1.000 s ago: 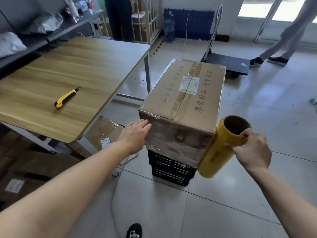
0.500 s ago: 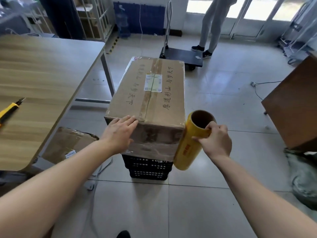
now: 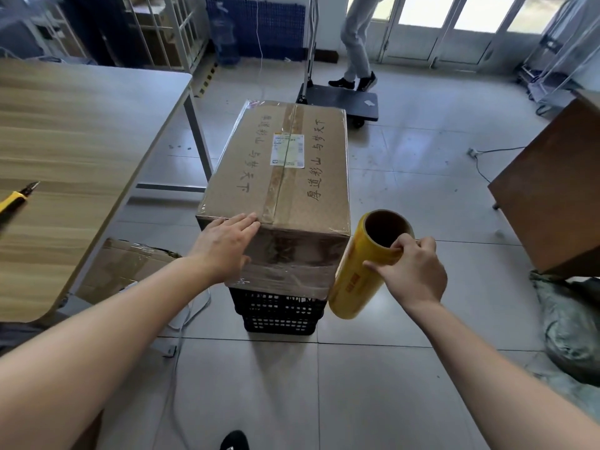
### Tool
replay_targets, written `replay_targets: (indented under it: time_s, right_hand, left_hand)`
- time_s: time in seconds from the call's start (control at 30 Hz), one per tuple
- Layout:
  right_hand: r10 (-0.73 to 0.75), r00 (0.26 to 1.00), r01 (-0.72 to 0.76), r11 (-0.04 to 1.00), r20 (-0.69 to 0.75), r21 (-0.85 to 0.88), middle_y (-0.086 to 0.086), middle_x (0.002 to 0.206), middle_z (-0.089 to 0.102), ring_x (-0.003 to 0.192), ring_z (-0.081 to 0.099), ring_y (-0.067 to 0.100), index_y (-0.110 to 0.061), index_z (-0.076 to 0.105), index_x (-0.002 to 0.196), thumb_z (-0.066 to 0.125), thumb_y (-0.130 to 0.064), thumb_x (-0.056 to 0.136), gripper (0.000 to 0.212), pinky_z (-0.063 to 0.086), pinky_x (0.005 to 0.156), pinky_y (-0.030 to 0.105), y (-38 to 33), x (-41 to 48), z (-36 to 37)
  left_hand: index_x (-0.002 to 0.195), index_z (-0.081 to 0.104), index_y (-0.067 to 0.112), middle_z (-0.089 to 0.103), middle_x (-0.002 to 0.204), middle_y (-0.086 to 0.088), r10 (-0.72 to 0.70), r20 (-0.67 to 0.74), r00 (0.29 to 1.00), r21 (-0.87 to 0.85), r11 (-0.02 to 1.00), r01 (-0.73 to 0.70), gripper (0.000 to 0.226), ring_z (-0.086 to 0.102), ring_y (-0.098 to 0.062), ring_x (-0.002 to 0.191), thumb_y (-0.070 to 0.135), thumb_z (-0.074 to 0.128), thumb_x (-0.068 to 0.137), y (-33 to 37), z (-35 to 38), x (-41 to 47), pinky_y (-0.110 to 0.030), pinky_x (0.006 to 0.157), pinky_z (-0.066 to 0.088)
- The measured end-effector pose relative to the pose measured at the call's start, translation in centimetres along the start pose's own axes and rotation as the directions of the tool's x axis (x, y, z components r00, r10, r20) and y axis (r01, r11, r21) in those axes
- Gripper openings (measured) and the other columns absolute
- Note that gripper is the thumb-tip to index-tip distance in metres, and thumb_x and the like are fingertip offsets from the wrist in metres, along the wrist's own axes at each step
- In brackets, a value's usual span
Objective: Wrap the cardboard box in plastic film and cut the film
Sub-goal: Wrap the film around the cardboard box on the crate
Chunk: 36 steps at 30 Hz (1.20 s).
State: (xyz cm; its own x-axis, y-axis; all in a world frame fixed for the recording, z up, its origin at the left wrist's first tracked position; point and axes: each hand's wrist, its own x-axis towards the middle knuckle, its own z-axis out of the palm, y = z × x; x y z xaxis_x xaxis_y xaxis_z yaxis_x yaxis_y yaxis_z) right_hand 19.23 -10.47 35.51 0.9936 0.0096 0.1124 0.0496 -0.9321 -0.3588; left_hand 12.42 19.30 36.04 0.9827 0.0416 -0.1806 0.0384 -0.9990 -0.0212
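Observation:
A brown cardboard box with a white label and handwriting stands on a black plastic crate. Clear film covers its near face and sides. My left hand lies flat on the box's near left corner, fingers straight. My right hand grips the rim of a yellow film roll, fingers hooked into its cardboard core. The roll stands tilted beside the box's near right corner. A yellow utility knife lies on the wooden table at the far left.
The wooden table fills the left side. A flattened carton lies under it. A black platform trolley and a person's legs are behind the box. A brown cabinet stands at the right, with a green bag below it.
My view has swung right around the box. The roll stays at the box's near right corner in my right hand, and my left hand stays on the near left corner. The person behind has walked left.

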Motion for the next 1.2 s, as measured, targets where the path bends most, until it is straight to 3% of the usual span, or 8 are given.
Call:
replay_targets:
  time_s: [0.73,0.93,1.1,1.2]
  right_hand:
    - [-0.029,0.999,0.028,0.999,-0.037,-0.046,0.005,0.094,0.054,0.067,0.046,0.018,-0.021,0.063,0.091,0.078,-0.067,0.053,0.062,0.036,0.057,0.024,-1.0,-0.9,-0.5]
    - [0.008,1.000,-0.009,0.999,-0.029,-0.037,0.007,0.098,0.055,0.070,0.045,0.019,-0.021,0.065,0.097,0.077,-0.063,0.062,0.056,0.036,0.060,0.025,-1.9,-1.7,-0.8]
    - [-0.042,0.999,0.043,0.988,0.013,-0.152,0.007,0.094,0.057,0.068,0.045,0.021,-0.023,0.066,0.099,0.069,-0.064,0.071,0.050,0.035,0.059,0.025,-2.0,-2.0,-1.9]
    - [-0.156,0.987,0.159,0.953,0.030,-0.257,0.002,0.080,0.057,0.064,0.046,0.020,-0.023,0.063,0.088,0.064,-0.064,0.076,0.043,0.031,0.053,0.022,-2.2,-1.8,-2.6]
  left_hand:
    - [0.155,0.013,0.016,0.007,0.164,0.000,0.021,0.025,0.999,-0.010,1.000,-0.021,0.078,0.009,-0.015,0.151,0.031,0.059,0.093,0.0,-0.3,-0.1,-0.034,0.122,0.011]
    - [0.155,0.010,0.013,0.001,0.164,-0.007,0.020,0.032,0.999,-0.012,1.000,-0.020,0.083,0.004,-0.020,0.151,0.032,0.060,0.091,0.6,0.2,-0.8,-0.033,0.123,0.008]
    - [0.154,0.013,0.014,0.002,0.164,-0.009,0.022,0.010,1.000,-0.049,0.999,-0.021,0.081,0.004,-0.022,0.151,0.034,0.060,0.091,1.9,-0.1,-1.6,-0.036,0.123,0.011]
    - [0.154,0.015,0.015,0.004,0.164,-0.008,0.054,-0.013,0.998,-0.080,0.995,-0.055,0.079,0.004,-0.022,0.151,0.034,0.059,0.092,3.2,-0.4,-2.2,-0.037,0.122,0.012]
